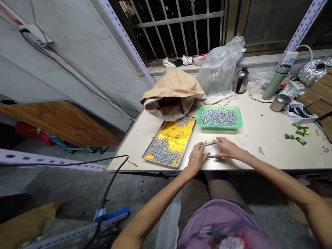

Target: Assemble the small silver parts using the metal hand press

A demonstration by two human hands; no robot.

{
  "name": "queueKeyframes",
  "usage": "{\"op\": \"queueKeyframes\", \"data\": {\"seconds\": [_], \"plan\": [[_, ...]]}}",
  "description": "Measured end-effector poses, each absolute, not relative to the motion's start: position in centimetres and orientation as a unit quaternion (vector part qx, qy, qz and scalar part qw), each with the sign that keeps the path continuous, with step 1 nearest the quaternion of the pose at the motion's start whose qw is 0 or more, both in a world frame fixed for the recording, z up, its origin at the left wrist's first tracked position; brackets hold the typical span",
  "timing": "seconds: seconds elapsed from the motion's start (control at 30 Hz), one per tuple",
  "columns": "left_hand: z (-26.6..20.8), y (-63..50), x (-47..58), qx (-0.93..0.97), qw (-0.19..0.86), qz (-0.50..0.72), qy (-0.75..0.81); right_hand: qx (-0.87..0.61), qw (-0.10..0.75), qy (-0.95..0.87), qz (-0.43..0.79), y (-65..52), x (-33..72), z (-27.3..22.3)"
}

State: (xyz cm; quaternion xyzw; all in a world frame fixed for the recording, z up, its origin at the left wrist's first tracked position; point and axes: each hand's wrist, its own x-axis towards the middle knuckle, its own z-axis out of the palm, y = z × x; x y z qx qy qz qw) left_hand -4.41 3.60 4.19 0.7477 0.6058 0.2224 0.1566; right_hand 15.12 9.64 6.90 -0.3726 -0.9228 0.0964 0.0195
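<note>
My left hand (197,156) and my right hand (228,148) face each other low over the front of the table. Between their fingertips run two thin grey rod-like pieces (210,143), one farther from me and one nearer. The fingers of each hand are closed on the ends of these pieces; whether each is one rod or a row of small parts, I cannot tell. Left of my left hand lies a shallow tray (187,142) with a yellow cloth lining and heaps of small silver metal pins (164,152). Beyond my hands stands a green plastic basket (220,127) full of similar pins.
An open brown paper bag (176,84) stands behind the tray. Farther back are a plastic bag (220,65) and a steel pitcher (241,80). To the right are a green flask (276,82), a metal cup (280,102), green-wrapped sweets (301,141) and cardboard (317,93).
</note>
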Motion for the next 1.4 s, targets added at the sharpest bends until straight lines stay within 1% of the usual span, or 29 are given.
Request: {"op": "queueKeyframes", "data": {"seconds": [0.07,0.1,0.2,0.3,0.4,0.47,0.53,0.6,0.7,0.77,0.87,0.93,1.03,1.1,1.17,1.23,1.4], "plan": [[4.4,1.8,-5.8,0.69,0.164,0.306,0.636,-0.355,0.07,-0.929,0.085,9.4,15.0,6.9],[4.6,1.0,-6.5,0.66,0.168,0.337,0.65,-0.343,0.079,-0.932,0.084,9.2,14.5,7.0],[5.7,-0.8,-8.5,0.599,0.173,0.385,0.681,-0.266,0.044,-0.958,0.102,8.8,11.8,6.9],[6.4,-1.5,-10.6,0.583,0.148,0.392,0.696,-0.175,-0.017,-0.98,0.093,8.7,8.2,6.2],[6.5,-1.4,-13.2,0.591,0.063,0.365,0.716,-0.139,-0.083,-0.984,0.069,8.8,5.6,5.3],[6.3,-1.1,-14.9,0.612,0.012,0.313,0.726,-0.118,-0.088,-0.987,0.071,9.1,5.0,4.7],[5.9,-0.6,-16.0,0.64,-0.005,0.25,0.726,-0.108,-0.043,-0.988,0.097,9.4,5.0,4.1],[5.7,0.1,-16.4,0.667,0.005,0.188,0.721,-0.127,0.022,-0.981,0.142,9.4,5.3,3.6],[5.4,1.3,-15.9,0.698,0.032,0.093,0.709,-0.148,0.132,-0.955,0.22,9.1,5.8,3.4],[5.3,2.1,-15.4,0.713,0.048,0.034,0.699,-0.156,0.22,-0.929,0.251,9.4,6.1,4.2],[5.1,3.0,-15.0,0.724,0.065,-0.028,0.686,-0.232,0.343,-0.884,0.218,11.3,7.3,6.8],[5.0,3.5,-15.0,0.729,0.075,-0.049,0.679,-0.3,0.373,-0.865,0.152,13.5,8.6,9.0],[5.0,4.1,-15.1,0.727,0.094,-0.061,0.677,-0.393,0.338,-0.853,0.053,16.0,11.1,11.6],[5.1,4.5,-15.1,0.724,0.104,-0.066,0.678,-0.425,0.306,-0.852,0.024,15.9,12.5,12.1],[5.4,4.7,-15.2,0.726,0.113,-0.068,0.675,-0.421,0.281,-0.862,0.037,14.3,13.4,11.5],[5.8,4.9,-15.3,0.727,0.126,-0.065,0.672,-0.395,0.247,-0.881,0.08,11.7,13.8,10.0],[6.6,4.6,-15.3,0.721,0.144,-0.069,0.675,-0.383,0.107,-0.903,0.165,5.9,13.6,5.8]]}}
